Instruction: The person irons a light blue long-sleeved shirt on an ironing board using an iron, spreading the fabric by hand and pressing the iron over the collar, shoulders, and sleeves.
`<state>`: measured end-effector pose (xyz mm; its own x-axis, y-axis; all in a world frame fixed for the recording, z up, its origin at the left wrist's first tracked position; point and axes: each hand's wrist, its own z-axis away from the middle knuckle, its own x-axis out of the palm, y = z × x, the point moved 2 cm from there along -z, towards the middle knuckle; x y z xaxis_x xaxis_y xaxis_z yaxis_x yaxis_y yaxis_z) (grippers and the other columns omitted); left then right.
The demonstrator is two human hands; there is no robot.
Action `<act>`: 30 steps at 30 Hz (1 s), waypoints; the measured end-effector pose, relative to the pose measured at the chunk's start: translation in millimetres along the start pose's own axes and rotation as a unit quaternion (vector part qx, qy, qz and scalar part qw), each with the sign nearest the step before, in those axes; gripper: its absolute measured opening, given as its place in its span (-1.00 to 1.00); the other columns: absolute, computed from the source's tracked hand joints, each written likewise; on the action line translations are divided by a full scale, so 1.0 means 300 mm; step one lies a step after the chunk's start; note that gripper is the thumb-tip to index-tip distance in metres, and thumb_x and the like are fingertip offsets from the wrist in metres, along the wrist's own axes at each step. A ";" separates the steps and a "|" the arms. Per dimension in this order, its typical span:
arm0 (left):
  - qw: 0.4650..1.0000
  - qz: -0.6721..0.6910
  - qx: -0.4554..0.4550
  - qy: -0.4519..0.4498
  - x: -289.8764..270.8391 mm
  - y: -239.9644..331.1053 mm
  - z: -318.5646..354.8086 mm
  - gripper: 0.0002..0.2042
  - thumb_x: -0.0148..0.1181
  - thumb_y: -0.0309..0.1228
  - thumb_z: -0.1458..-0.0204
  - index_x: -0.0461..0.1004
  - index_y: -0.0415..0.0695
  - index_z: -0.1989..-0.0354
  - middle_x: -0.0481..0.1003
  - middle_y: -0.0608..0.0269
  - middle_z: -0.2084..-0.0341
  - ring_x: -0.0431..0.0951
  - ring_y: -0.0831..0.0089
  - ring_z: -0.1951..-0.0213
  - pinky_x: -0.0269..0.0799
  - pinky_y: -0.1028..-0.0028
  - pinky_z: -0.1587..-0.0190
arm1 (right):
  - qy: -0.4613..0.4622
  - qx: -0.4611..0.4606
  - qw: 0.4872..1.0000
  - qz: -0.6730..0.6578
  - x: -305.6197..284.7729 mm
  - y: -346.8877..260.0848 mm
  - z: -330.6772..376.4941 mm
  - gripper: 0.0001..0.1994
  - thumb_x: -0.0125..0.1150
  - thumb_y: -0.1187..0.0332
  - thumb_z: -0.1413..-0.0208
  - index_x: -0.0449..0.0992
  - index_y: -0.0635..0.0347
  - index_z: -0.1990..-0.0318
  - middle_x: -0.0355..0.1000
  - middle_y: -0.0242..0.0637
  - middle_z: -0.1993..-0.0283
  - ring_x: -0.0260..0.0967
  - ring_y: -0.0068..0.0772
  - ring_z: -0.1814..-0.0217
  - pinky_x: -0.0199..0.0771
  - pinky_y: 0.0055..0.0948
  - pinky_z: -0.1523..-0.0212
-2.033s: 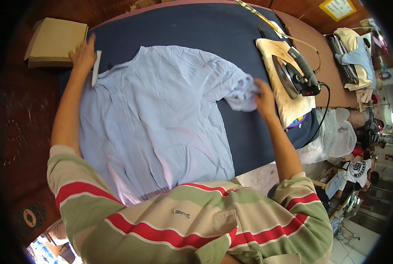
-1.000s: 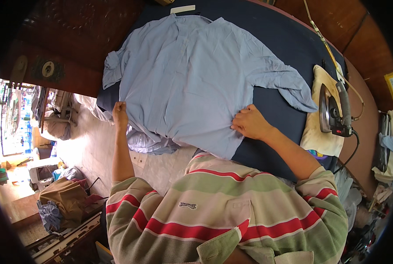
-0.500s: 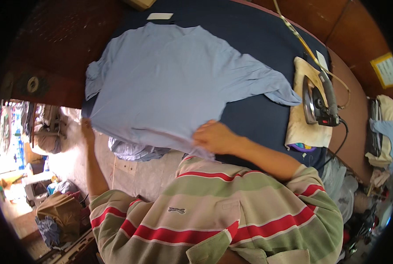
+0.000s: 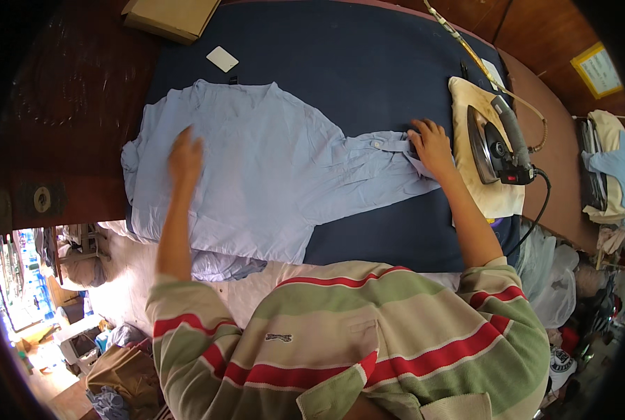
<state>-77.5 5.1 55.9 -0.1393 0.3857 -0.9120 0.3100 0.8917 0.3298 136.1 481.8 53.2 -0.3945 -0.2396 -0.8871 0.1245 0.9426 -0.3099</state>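
Note:
A light blue long-sleeved shirt (image 4: 249, 161) lies spread on a dark blue padded table (image 4: 389, 77), its collar end away from me. Over the left part of the shirt is my left hand (image 4: 185, 162), smeared by motion, so its finger pose is unclear. My right hand (image 4: 433, 148) rests at the cuff (image 4: 395, 145) of the right sleeve, fingers apart and slightly bent. A small button shows on that cuff. Just right of this hand, an electric iron (image 4: 498, 147) sits on a stained cream cloth pad (image 4: 463, 91).
A cardboard box (image 4: 172, 17) and a white card (image 4: 222, 59) lie at the table's far left. The iron's hose (image 4: 459, 42) comes down from above. Its black cable (image 4: 547, 203) trails off the right side. Folded clothes (image 4: 606, 168) are at far right. Bluish cloth (image 4: 225, 267) lies below the near edge.
Both hands have left the shirt's near hem. My left moved up over the shirt, my right moved out to the right cuff. The right sleeve now lies turned, its button showing.

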 end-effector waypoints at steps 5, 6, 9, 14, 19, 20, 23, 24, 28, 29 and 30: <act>0.984 -0.020 0.036 -0.171 0.197 0.469 -0.235 -0.59 -0.01 -0.15 -0.09 0.40 -0.20 0.01 0.38 0.04 -0.02 0.38 0.15 -0.04 0.27 0.34 -0.07 | -0.084 0.012 0.996 0.024 0.045 0.030 0.040 -0.79 0.04 0.28 0.01 0.45 0.09 0.22 0.36 -0.30 0.27 0.28 -0.16 0.15 0.26 -0.17 0.14; 0.979 -0.020 0.017 -0.204 0.217 0.508 -0.261 -0.58 0.00 -0.14 -0.09 0.41 -0.22 0.02 0.39 0.03 -0.01 0.40 0.15 -0.03 0.28 0.34 -0.05 | -0.070 0.028 0.997 0.012 0.048 0.030 0.032 -0.79 0.04 0.28 0.02 0.45 0.08 0.23 0.35 -0.30 0.28 0.28 -0.17 0.15 0.26 -0.17 0.13; 0.896 0.121 -0.067 -0.422 0.332 0.476 -0.327 -0.55 0.01 -0.09 -0.08 0.45 -0.26 0.08 0.47 -0.03 0.12 0.45 0.11 0.04 0.32 0.34 0.03 | -0.005 0.054 0.998 -0.018 0.035 -0.055 0.009 -0.82 0.05 0.23 0.01 0.45 0.09 0.32 0.38 -0.27 0.31 0.33 -0.15 0.20 0.30 -0.14 0.20; 0.968 0.167 0.048 -0.180 0.488 0.243 -0.444 -0.56 -0.04 -0.10 -0.10 0.48 -0.28 0.15 0.52 -0.11 0.27 0.51 0.02 0.18 0.35 0.30 0.11 | -0.060 0.108 0.992 0.038 0.056 0.018 0.003 -0.73 0.03 0.14 -0.09 0.42 0.15 0.44 0.39 -0.18 0.44 0.39 -0.04 0.40 0.37 -0.16 0.40; 0.995 0.073 0.064 0.017 0.430 0.327 -0.399 -0.56 -0.12 -0.12 -0.14 0.46 -0.29 0.12 0.49 -0.13 0.24 0.49 -0.02 0.17 0.35 0.23 0.11 | -0.003 0.122 0.989 0.089 0.055 0.052 -0.024 -0.71 0.00 0.14 -0.13 0.38 0.16 0.47 0.39 -0.22 0.45 0.38 -0.07 0.43 0.38 -0.20 0.43; 0.997 0.060 0.054 0.018 0.431 0.341 -0.411 -0.56 -0.13 -0.12 -0.15 0.46 -0.27 0.11 0.49 -0.11 0.23 0.48 -0.02 0.16 0.35 0.22 0.10 | 0.007 0.120 0.988 0.095 0.046 0.052 -0.036 -0.71 0.00 0.14 -0.13 0.38 0.17 0.47 0.39 -0.22 0.46 0.38 -0.07 0.44 0.38 -0.20 0.44; 0.998 0.034 0.040 0.037 0.407 0.422 -0.456 -0.58 -0.14 -0.11 -0.15 0.47 -0.19 0.09 0.50 -0.06 0.20 0.48 0.02 0.12 0.35 0.21 0.07 | 0.002 0.121 0.987 0.103 0.028 0.068 -0.062 -0.72 0.02 0.14 -0.11 0.39 0.16 0.44 0.39 -0.21 0.44 0.39 -0.08 0.39 0.37 -0.18 0.42; 0.998 0.027 0.038 0.046 0.414 0.447 -0.466 -0.59 -0.13 -0.10 -0.15 0.47 -0.17 0.09 0.50 -0.04 0.19 0.48 0.03 0.12 0.35 0.21 0.07 | -0.003 0.118 0.987 0.111 0.044 0.086 -0.063 -0.74 0.03 0.13 -0.11 0.41 0.14 0.41 0.39 -0.21 0.40 0.38 -0.10 0.33 0.36 -0.18 0.37; 0.998 0.034 -0.047 -0.006 0.455 0.395 -0.515 -0.62 -0.10 -0.12 -0.13 0.44 -0.09 0.03 0.52 0.04 0.22 0.48 0.09 0.10 0.35 0.22 0.06 | 0.080 0.009 0.992 0.100 0.044 0.053 -0.068 -0.76 0.07 0.14 -0.07 0.45 0.10 0.27 0.36 -0.23 0.24 0.31 -0.16 0.14 0.29 -0.19 0.20; 0.996 0.056 -0.070 -0.021 0.415 0.427 -0.507 -0.63 -0.08 -0.14 -0.13 0.43 -0.08 0.01 0.52 0.06 0.20 0.47 0.11 0.08 0.35 0.22 0.04 | 0.125 -0.038 0.988 0.088 0.010 0.018 -0.051 -0.75 0.09 0.15 -0.06 0.46 0.10 0.23 0.35 -0.24 0.20 0.28 -0.18 0.10 0.26 -0.19 0.15; 0.992 0.078 -0.094 -0.037 0.394 0.449 -0.486 -0.63 -0.07 -0.16 -0.12 0.41 -0.07 -0.01 0.51 0.08 0.18 0.46 0.13 0.07 0.34 0.22 0.03 | 0.050 -0.065 0.996 0.032 -0.018 -0.008 -0.024 -0.75 0.10 0.17 -0.04 0.45 0.10 0.21 0.34 -0.25 0.17 0.26 -0.18 0.08 0.24 -0.20 0.13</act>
<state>-189.3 205.2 28.0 -0.0330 0.5098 -0.8597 0.1402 0.8540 0.5010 131.5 482.6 61.1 -0.4792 -0.1594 -0.8631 0.0359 0.9790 -0.2007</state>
